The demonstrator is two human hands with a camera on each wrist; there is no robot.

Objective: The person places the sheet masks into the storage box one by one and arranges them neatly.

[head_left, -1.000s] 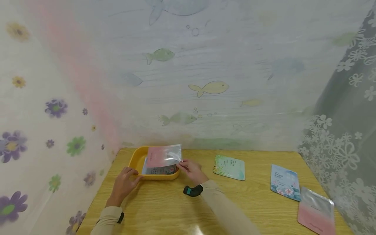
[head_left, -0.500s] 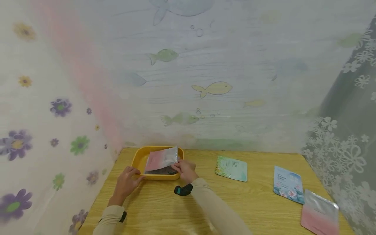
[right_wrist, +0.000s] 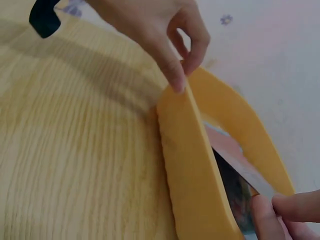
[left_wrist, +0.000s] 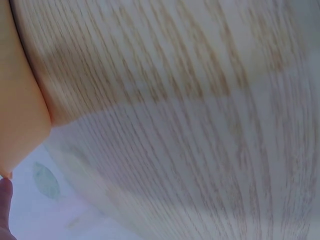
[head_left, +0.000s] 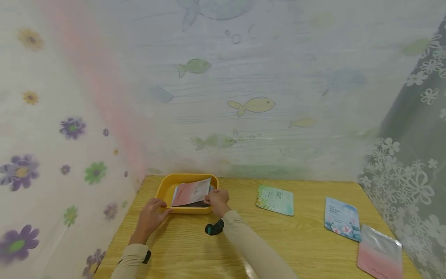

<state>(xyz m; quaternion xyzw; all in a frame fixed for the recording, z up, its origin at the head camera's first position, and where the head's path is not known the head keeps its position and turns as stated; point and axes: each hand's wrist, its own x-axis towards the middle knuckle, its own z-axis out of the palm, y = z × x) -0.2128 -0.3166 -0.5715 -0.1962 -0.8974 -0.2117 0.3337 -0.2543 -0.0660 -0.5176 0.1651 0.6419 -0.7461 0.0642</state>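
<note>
A pink-and-silver sachet lies slanted inside the yellow tray, over other sachets that it mostly covers. My right hand pinches its silver end at the tray's right side; in the right wrist view, thumb and finger close on that edge. Beneath it a dark sachet shows. My left hand grips the tray's front left rim, thumb outside and fingers over the edge. Only a fingertip and the tray's outer wall appear in the left wrist view.
On the wooden table, a green sachet lies right of the tray. Farther right are a blue floral sachet and another pink-and-silver one, edges close together. Printed curtains hang behind and at the sides.
My right hand has moved left and down, and the pink-and-silver sachet it pinches has sunk from above the tray into it. The left hand keeps its grip on the rim.
</note>
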